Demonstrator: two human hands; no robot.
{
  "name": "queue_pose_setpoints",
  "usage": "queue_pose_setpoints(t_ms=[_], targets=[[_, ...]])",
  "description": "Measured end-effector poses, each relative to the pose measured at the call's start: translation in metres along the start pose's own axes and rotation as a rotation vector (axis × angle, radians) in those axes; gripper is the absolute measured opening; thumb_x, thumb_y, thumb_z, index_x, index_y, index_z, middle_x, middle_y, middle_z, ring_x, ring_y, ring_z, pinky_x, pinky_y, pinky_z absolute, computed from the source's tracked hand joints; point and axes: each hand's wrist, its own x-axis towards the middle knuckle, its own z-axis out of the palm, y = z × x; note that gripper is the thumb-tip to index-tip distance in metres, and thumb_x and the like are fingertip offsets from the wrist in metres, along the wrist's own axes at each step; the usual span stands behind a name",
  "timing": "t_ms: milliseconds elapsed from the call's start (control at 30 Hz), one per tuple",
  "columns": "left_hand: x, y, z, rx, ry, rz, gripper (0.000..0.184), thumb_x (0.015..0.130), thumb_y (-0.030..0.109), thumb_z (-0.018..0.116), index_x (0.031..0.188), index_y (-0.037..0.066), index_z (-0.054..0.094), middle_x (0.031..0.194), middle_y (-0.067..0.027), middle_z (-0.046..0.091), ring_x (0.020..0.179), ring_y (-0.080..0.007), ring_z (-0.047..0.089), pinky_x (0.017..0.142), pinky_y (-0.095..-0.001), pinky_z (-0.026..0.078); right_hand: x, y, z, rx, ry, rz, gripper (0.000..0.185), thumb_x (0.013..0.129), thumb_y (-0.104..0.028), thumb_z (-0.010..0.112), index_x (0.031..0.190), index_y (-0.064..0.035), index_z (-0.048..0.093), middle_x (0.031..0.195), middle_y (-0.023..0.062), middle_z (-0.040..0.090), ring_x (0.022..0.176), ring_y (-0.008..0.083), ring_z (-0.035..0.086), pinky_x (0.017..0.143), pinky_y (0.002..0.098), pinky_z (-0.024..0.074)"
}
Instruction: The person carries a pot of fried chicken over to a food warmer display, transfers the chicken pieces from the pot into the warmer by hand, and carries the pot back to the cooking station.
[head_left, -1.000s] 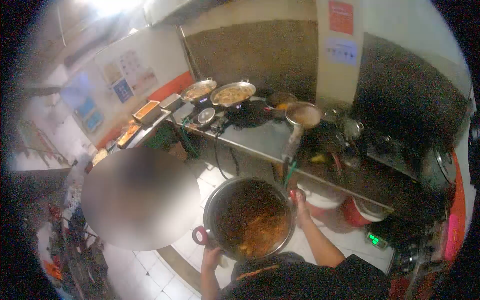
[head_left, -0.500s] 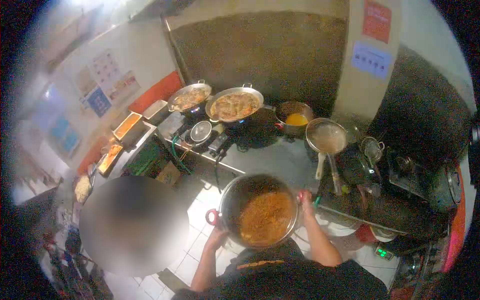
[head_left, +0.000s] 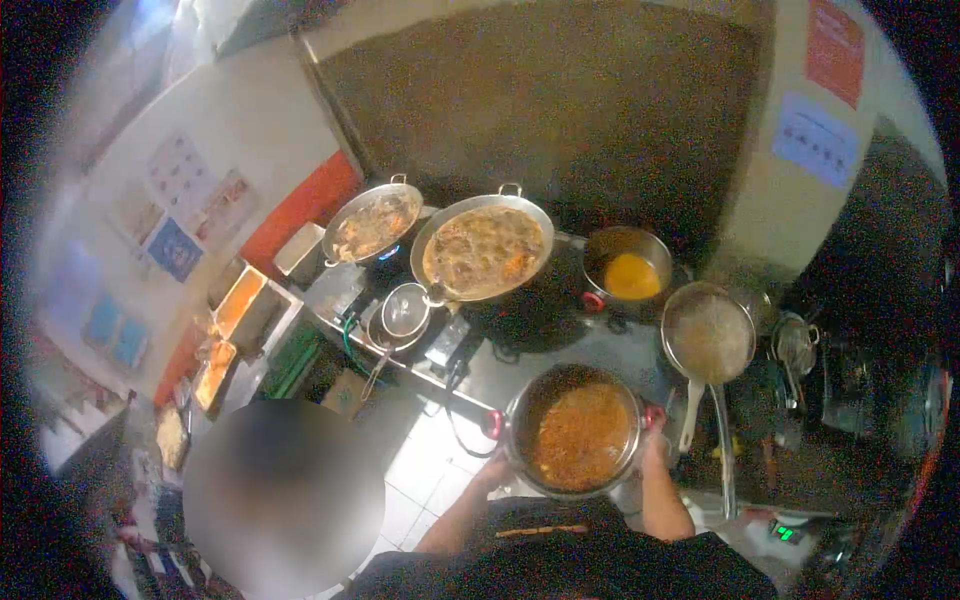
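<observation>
A deep metal pot (head_left: 531,398) with red handles is held level in front of my body. Loose orange-brown food (head_left: 588,435) covers its bottom. On the left side of the pot, my left hand (head_left: 488,472) grips just below the red handle, its fingers partly hidden by the pot. Around the right handle, my right hand (head_left: 653,447) is closed. Beyond the pot stands the dark stove counter (head_left: 630,345). To its right lies a long-handled strainer (head_left: 708,335).
Two wide pans of simmering food, a larger one (head_left: 540,220) and a smaller one (head_left: 350,205), stand at the back. A smaller pot (head_left: 598,255) holds yellow liquid. A sieve (head_left: 405,311) rests near the counter's left edge. Another person (head_left: 285,500), blurred, is at my left.
The pot, held in both hands, has moved forward and right, nearer the stove counter. My view has shifted and tilted; the pans and strainer appear lower and larger.
</observation>
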Motion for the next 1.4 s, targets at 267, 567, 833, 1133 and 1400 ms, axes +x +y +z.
queue_pose_setpoints(t_ms=[267, 567, 833, 1133, 1400], targets=[[0.065, 0.010, -0.021, 0.179, -0.076, 0.148, 0.066, 0.079, 0.039, 0.068, 0.129, 0.002, 0.045, 0.113, -0.0154, 0.061, 0.100, -0.0264, 0.060, 0.086, -0.0386, 0.047, -0.111, -0.083, 0.065, -0.443, 0.419, -0.032, 0.056, 0.090, -0.046, 0.047, 0.116, 0.0019, 0.056, 0.114, 0.0190, 0.058, 0.088, 0.0270, 0.058, 0.068, 0.0411, 0.0472], [0.012, 0.085, -0.097, 0.527, 0.084, 0.429, 0.046, 0.085, 0.036, 0.057, 0.118, 0.005, 0.054, 0.105, -0.0217, 0.061, 0.096, -0.0334, 0.060, 0.082, -0.0433, 0.048, -0.195, -0.025, 0.164, -0.569, -1.000, 0.035, 0.067, 0.092, -0.051, 0.039, 0.143, -0.0108, 0.024, 0.144, 0.0135, 0.033, 0.127, 0.0309, 0.039, 0.106, 0.0426, 0.0316], [-0.032, 0.145, -0.240, 0.114, 0.093, 0.538, 0.049, 0.085, 0.021, 0.062, 0.130, 0.012, 0.048, 0.114, -0.0136, 0.060, 0.101, -0.0238, 0.060, 0.085, -0.0341, 0.047, -0.265, 0.029, 0.298, 0.285, -1.096, 0.764, 0.073, 0.088, -0.061, 0.035, 0.143, -0.0127, 0.028, 0.148, 0.0150, 0.025, 0.125, 0.0481, 0.035, 0.094, 0.0636, 0.0368], [-0.041, 0.134, -0.291, 0.438, 0.128, 0.632, 0.013, 0.080, 0.012, 0.066, 0.088, 0.002, 0.067, 0.079, -0.0132, 0.064, 0.072, -0.0243, 0.063, 0.066, -0.0329, 0.048, -0.299, 0.048, 0.327, 0.032, -1.146, 0.718, 0.071, 0.090, -0.052, 0.043, 0.142, -0.0050, 0.027, 0.145, 0.0156, 0.030, 0.127, 0.0375, 0.038, 0.098, 0.0554, 0.0364], [-0.024, 0.102, -0.308, -0.097, 0.000, 0.327, 0.016, 0.086, 0.018, 0.063, 0.082, 0.002, 0.066, 0.078, -0.0034, 0.064, 0.068, -0.0115, 0.057, 0.065, -0.0263, 0.045, -0.285, -0.005, 0.274, -0.151, -0.811, 0.149, 0.067, 0.090, -0.027, 0.052, 0.144, -0.0060, 0.020, 0.148, 0.0148, 0.024, 0.128, 0.0333, 0.037, 0.097, 0.0502, 0.0409]])
